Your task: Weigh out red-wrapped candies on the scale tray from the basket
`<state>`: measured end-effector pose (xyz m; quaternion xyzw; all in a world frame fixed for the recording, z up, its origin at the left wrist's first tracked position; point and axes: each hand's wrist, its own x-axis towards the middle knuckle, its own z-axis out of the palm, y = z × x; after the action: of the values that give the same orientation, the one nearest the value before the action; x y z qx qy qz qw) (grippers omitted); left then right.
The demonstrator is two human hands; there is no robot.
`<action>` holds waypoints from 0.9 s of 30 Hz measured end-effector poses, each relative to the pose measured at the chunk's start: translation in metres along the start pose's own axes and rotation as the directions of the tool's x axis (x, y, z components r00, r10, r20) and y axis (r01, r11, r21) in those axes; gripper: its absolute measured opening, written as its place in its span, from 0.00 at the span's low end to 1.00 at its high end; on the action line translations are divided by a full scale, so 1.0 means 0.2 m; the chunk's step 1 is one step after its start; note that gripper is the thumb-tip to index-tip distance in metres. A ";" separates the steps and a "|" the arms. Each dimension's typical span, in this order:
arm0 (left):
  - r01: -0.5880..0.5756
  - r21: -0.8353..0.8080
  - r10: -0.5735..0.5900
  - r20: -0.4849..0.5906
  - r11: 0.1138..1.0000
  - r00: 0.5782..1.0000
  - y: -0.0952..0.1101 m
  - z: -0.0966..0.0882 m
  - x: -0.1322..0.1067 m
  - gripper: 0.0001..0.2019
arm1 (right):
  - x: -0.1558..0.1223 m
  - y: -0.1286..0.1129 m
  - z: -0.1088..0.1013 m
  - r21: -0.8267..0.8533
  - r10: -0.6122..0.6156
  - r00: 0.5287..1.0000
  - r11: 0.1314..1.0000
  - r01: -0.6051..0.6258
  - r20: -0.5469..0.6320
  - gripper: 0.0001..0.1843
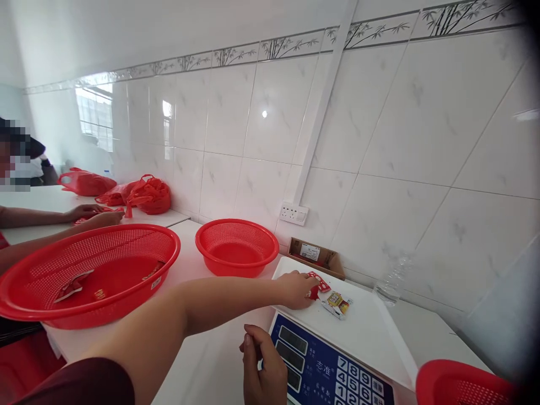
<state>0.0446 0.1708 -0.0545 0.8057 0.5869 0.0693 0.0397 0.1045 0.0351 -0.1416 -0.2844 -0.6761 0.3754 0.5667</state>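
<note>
My left hand [294, 289] reaches across to the white weighing pan [358, 315] of a digital scale. Its fingers are closed on a small red packet [319, 281] with white markings, partly hidden under them. Right beside it on the pan lies a yellow-and-white packet [336, 304]. My right hand [265, 368] is held in front of the scale's blue keypad panel [320, 368], covering part of its left side. Its fingers are curled against the thumb, and no object shows in them.
Red perforated baskets stand at left [169, 247], behind the scale [236, 264] and at lower right [459, 382]. A cardboard box [337, 265] and clear plastic bottle [392, 281] sit by the tiled wall. Another person's hands [90, 212] work near red plastic bags [152, 194].
</note>
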 end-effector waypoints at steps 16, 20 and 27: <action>0.353 0.083 -0.330 -0.214 0.932 0.920 -0.48 -0.31 -0.15 0.12 | -0.01 -0.02 0.01 0.061 0.032 0.999 0.998 -0.033 0.015 0.15; 0.421 0.049 -0.405 -0.191 0.906 0.894 -0.53 -0.26 -0.16 0.19 | -0.01 -0.03 0.02 0.068 0.001 1.000 0.998 -0.003 0.019 0.15; 0.173 -0.053 -0.178 -0.099 0.983 0.979 -0.25 -0.15 0.03 0.29 | -0.01 0.01 0.03 -0.004 -0.159 0.984 0.987 0.160 0.086 0.11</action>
<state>-0.0047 0.1915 -0.0322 0.7450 0.6553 0.1200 0.0329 0.0994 0.0338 -0.1437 -0.2162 -0.7222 0.3371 0.5639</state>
